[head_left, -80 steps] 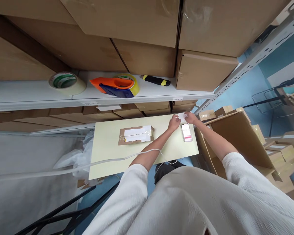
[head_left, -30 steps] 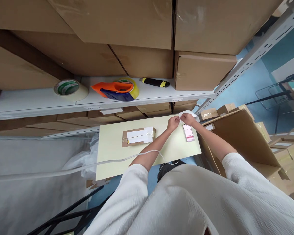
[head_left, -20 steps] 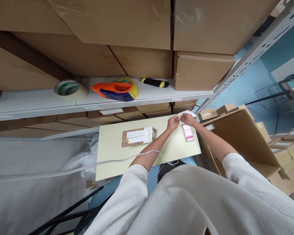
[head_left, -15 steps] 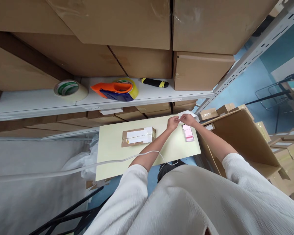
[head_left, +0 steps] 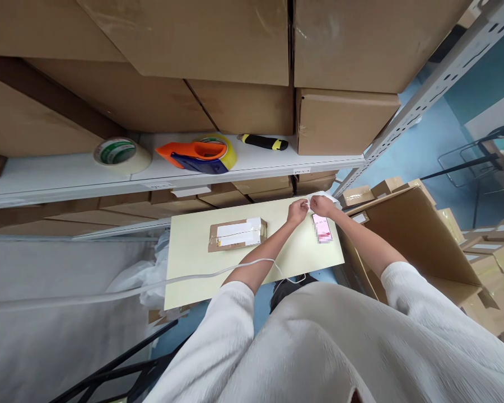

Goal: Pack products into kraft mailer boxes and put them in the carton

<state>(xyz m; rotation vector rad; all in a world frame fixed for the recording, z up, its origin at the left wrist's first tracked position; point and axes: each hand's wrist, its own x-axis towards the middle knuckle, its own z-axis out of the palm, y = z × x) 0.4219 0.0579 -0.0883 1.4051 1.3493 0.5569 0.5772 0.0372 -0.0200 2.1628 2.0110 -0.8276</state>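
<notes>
At the far right end of the cream tabletop (head_left: 193, 274), my left hand (head_left: 298, 211) and my right hand (head_left: 321, 206) are close together, a narrow gap between them. Both have their fingers curled in a pinch. Thin white material (head_left: 331, 197), perhaps paper or plastic film, shows behind the fingers; what exactly each hand pinches is too small to make out. Just below my right hand lies a phone (head_left: 322, 228) with a lit pink screen. Left of my left forearm rests a small taped cardboard box (head_left: 237, 234) bearing a white label.
Over the table runs a shelf (head_left: 269, 163) holding a tape roll (head_left: 121, 155), an orange tape dispenser (head_left: 197, 154), a utility knife (head_left: 263, 141) and large cartons (head_left: 346, 123). A white cable (head_left: 185, 278) crosses the table's front. At right stands a big open carton (head_left: 415, 240).
My hands have parted slightly at the fingertips, and less of the white material shows between them. The box and phone stay where they were.
</notes>
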